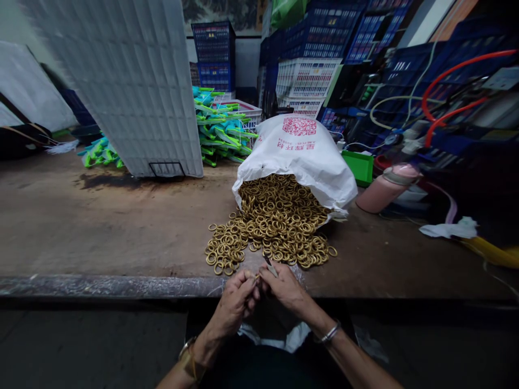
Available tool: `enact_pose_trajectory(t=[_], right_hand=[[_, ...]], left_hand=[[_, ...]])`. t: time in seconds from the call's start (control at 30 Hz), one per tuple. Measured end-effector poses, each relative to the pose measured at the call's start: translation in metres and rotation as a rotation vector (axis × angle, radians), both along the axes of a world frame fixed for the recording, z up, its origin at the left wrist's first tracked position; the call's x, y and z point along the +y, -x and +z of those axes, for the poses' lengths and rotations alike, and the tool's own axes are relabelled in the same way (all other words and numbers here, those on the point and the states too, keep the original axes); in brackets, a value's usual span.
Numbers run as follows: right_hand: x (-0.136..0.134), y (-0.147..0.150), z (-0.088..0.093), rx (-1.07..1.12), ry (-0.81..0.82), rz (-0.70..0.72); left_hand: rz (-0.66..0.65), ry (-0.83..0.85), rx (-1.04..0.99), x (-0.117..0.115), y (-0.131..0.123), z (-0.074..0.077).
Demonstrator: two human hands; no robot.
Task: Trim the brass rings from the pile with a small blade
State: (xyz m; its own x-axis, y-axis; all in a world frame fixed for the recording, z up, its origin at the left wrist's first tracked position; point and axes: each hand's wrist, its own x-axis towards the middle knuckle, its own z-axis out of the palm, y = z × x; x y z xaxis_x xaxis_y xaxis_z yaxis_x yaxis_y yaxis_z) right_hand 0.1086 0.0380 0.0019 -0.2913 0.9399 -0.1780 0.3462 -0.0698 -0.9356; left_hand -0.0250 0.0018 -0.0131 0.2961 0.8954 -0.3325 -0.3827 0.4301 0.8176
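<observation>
My left hand [237, 300] is closed in a pinch at the table's front edge, gripping one brass-coloured ring [257, 276], mostly covered by the fingers. Opposite it, my right hand [286, 286] is closed around a small knife-like tool [271, 268] with a dark tip and a greyish body. Its fingertips meet the ring from the right. Just beyond both hands spreads a heap of brass-coloured rings [279, 232], spilling from the mouth of a white woven sack [300, 154] that lies on its side.
On the wooden table [101, 232], a tall grey ribbed panel [158, 97] stands at the left. Green and blue plastic pieces [223, 127] are piled behind it. A pink bottle [387, 189], a green tray [357, 167] and red hoses [430, 102] are at the right. Stacked crates [308, 75] stand behind.
</observation>
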Motion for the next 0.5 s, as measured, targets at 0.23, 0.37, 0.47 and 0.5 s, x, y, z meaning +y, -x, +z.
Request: enact_pose_trajectory(t=[0.23, 0.37, 0.47, 0.5], right_hand=[[-0.004, -0.004, -0.005, -0.209, -0.196, 0.0], [-0.011, -0.007, -0.009, -0.473, -0.326, 0.122], [-0.014, -0.007, -0.01, -0.581, -0.348, 0.161], [-0.014, -0.006, -0.01, -0.612, -0.356, 0.166]], left_hand=[[0.057, 0.028, 0.013, -0.002, -0.001, 0.001], [0.094, -0.005, 0.091, 0.001, -0.002, 0.002], [0.123, -0.033, 0.153, 0.003, -0.003, 0.001], [0.126, -0.047, 0.168, 0.003, -0.003, 0.0]])
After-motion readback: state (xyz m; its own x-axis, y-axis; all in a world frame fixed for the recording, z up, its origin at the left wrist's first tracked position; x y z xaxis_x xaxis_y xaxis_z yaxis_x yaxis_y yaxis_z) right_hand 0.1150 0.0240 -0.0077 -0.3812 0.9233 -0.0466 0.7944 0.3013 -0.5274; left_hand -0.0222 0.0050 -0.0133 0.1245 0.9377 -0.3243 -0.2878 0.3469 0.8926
